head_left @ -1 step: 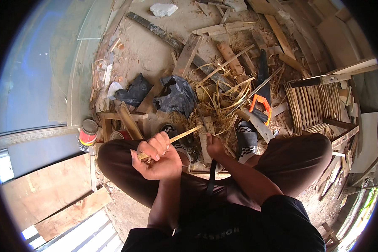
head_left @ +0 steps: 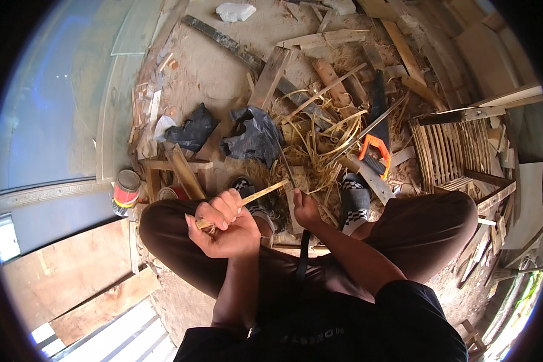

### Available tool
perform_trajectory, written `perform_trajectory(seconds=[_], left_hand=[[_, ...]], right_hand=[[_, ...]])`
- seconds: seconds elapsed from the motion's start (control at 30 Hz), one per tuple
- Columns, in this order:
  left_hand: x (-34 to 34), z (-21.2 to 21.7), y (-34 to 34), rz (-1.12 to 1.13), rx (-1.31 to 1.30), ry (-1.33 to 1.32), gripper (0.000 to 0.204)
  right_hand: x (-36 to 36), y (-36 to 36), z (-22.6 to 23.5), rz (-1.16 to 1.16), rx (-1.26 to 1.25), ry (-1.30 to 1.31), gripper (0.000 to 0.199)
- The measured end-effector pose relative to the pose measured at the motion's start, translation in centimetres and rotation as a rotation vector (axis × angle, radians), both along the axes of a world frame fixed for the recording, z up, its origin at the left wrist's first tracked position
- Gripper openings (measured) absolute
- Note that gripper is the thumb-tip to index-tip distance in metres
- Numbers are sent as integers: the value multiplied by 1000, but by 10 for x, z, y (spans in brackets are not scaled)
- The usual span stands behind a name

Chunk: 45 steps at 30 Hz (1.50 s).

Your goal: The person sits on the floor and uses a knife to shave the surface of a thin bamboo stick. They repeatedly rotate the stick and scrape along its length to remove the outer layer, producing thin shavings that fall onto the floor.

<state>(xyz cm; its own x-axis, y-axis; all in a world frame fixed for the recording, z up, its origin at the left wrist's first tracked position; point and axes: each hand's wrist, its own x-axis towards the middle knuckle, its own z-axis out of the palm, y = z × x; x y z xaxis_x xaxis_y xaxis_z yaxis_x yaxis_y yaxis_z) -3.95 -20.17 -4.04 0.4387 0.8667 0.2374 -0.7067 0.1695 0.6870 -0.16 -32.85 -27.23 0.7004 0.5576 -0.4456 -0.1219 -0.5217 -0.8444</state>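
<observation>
My left hand (head_left: 229, 228) is closed around a thin, pale bamboo-like stick (head_left: 264, 192), palm up in front of my left knee. The stick slants up to the right, its far end close to the blade. My right hand (head_left: 308, 209) grips a knife with a narrow dark blade (head_left: 288, 168) that points away from me. Below this hand a long dark strip (head_left: 303, 256), which looks like the knife's handle, runs toward my lap. Curly pale shavings (head_left: 308, 142) lie heaped on the floor beyond both hands.
A handsaw with an orange handle (head_left: 377, 158) lies beyond my right foot. Black plastic bags (head_left: 250, 136) are left of the shavings. A slatted wooden frame (head_left: 449, 154) stands at the right, a red-labelled can (head_left: 127, 192) at the left. Boards (head_left: 270, 78) lie scattered farther off.
My right hand and the knife have shifted slightly up and to the left. The stick's far end has also moved a little left; my left hand stays nearly in place.
</observation>
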Motion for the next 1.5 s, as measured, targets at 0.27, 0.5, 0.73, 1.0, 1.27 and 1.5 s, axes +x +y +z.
perform_trajectory(seconds=[0.27,0.5,0.73,1.0,1.27,1.5], left_hand=[[-1,-4,13,30,23,-35,59],[2,-5,14,78,22,3,59],[8,-4,18,48,43,-14,59],[9,-4,23,54,26,-7,58],[7,-4,24,120,29,43,59],[1,-3,23,157,11,79,58]], right_hand=[[17,-1,-25,54,-284,210,61],[7,3,-23,51,-111,51,58],[13,4,-41,210,-221,73,60],[19,-2,-48,88,-315,243,62],[19,-1,-46,121,-308,149,61],[24,7,-32,208,-274,300,62]])
